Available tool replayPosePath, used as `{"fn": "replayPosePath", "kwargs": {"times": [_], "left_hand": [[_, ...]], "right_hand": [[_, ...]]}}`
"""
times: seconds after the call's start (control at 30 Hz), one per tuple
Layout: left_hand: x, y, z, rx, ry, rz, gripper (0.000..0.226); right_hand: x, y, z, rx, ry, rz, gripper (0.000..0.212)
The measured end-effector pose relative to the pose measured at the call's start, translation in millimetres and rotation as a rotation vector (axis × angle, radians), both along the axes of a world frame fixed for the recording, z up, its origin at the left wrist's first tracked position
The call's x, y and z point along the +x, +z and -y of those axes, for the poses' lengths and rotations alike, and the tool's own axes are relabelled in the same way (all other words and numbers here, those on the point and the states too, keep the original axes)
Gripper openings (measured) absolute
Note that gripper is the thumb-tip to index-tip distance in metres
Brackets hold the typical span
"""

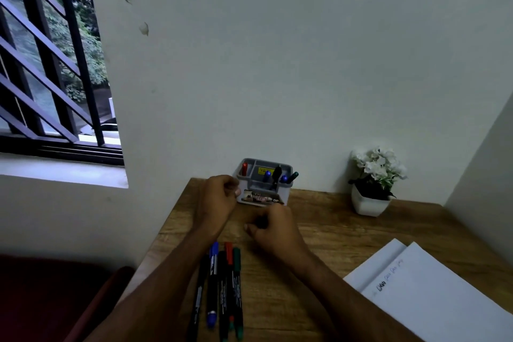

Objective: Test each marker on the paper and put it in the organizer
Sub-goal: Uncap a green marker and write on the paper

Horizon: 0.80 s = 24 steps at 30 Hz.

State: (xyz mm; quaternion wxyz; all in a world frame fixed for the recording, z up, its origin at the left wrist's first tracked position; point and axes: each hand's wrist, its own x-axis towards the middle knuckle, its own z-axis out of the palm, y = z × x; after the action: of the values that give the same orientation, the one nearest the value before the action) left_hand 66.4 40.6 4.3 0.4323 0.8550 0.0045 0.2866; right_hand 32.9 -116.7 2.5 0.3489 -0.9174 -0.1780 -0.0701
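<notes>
Markers [222,286] lie in a tight parallel row on the wooden desk [319,216], between the person's forearms and close to the body; this reads as the untested batch, kept within easy reach. Colours visible there: blue, black, red, green, plus a further dark one at the left edge of the row.

Organizer [263,183], a grey compartmented caddy, stands at the far edge of the desk against the wall. It already holds several markers upright: one red in the left compartment, and two blue, one black and one green in the right-hand compartments. I judge these to be finished items.

Left hand [219,197] sits just beside the organizer's left wall, fingers curled; whether it touches the caddy or holds anything, I cannot tell. Steadying the caddy is a plausible purpose.

Right hand [272,228] hovers over the desk in front of the organizer, fingers curled inward. A dark shape shows within the curl, but I cannot confirm a marker in the grip.

Paper [433,294] lies at the right, well apart from both hands, bearing faint test scribbles near its left edge.

Potted white flowers [374,183] stand by the wall at the right, clear of the work.
</notes>
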Motion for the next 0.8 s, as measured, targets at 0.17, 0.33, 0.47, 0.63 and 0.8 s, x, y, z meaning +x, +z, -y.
{"fn": "replayPosePath", "kwargs": {"times": [0.17, 0.33, 0.47, 0.63, 0.8], "left_hand": [[-24, -4, -14, 0.202, -0.323, -0.213, 0.019], [-43, -8, -22, 0.269, -0.465, -0.306, 0.021], [-49, -13, -22, 0.314, -0.509, -0.309, 0.025], [-53, -9, -16, 0.322, -0.522, -0.314, 0.026], [-53, -6, -9, 0.317, -0.548, -0.297, 0.025]], "right_hand": [[-18, -4, -4, -0.065, -0.037, -0.129, 0.011], [-34, -2, -8, -0.153, -0.038, -0.174, 0.022], [-40, -1, -11, -0.205, -0.063, -0.168, 0.025], [-42, 3, -12, -0.244, -0.1, -0.107, 0.023], [-39, 9, -4, -0.197, -0.148, -0.066, 0.019]]}}
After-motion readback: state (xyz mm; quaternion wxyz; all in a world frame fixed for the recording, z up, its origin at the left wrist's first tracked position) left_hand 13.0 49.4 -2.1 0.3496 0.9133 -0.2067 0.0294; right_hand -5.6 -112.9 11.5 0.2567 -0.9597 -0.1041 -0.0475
